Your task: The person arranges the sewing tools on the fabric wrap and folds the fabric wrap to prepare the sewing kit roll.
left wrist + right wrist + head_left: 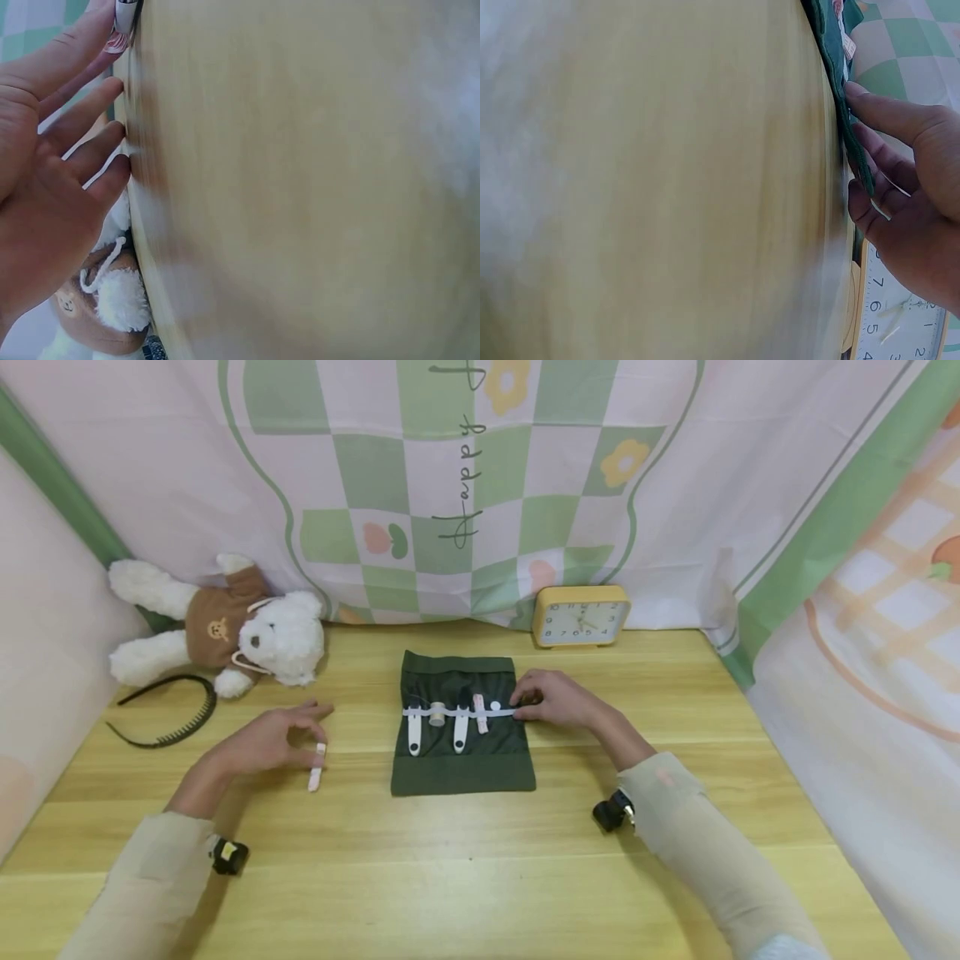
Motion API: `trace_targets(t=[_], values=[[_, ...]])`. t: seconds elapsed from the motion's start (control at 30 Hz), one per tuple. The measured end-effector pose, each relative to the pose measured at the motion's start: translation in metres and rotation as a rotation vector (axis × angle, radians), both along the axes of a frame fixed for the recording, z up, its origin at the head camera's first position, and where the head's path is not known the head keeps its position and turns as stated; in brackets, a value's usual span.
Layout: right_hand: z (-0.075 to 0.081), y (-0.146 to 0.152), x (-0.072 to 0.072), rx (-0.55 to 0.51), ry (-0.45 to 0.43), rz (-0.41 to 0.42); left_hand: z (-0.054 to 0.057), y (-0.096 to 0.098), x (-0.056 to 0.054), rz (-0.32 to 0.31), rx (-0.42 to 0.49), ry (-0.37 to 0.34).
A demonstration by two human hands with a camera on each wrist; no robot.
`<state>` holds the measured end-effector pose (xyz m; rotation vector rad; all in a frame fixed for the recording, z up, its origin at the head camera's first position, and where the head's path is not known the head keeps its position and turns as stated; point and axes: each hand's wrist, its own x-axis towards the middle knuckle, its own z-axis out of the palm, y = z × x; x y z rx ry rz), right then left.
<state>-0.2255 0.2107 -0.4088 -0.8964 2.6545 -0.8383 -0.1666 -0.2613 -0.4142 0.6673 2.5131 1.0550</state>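
Note:
A dark green fabric roll (463,775) lies spread on the table, with a white elastic band (504,712) across its middle. Under the band sit two white-handled tools with black tops (460,735), a spool of pale thread (437,714), a pink-and-white strip (481,714) and a small white round piece (495,706). My right hand (558,700) pinches the roll's right edge at the band's end, thumb on top and fingers behind. Left of the roll, my left hand (273,739) pinches a small pink-and-white stick (316,768) between thumb and index finger, the other fingers spread.
A white plush bear in a brown top (225,627) lies at the back left, with a black toothed headband (198,718) in front of it. A yellow square clock (582,616) stands at the back right, before a checked curtain (435,468).

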Motion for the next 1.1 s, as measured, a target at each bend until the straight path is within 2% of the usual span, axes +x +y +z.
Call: trace_targets(t=[0.3,0.67,0.97,1.1], values=[[0.0,0.0,0.0,-0.008,0.002,0.006,0.003,0.005,-0.002,0.049,0.006,0.065],[-0.001,0.001,-0.001,-0.007,-0.017,-0.002,0.006,0.015,-0.011,0.059,0.122,0.148],[0.0,0.0,-0.002,-0.015,-0.028,-0.005,0.009,0.029,-0.019,0.096,0.068,0.155],[0.0,0.0,-0.001,-0.02,-0.036,-0.004,0.012,0.038,-0.023,0.09,0.053,0.171]])
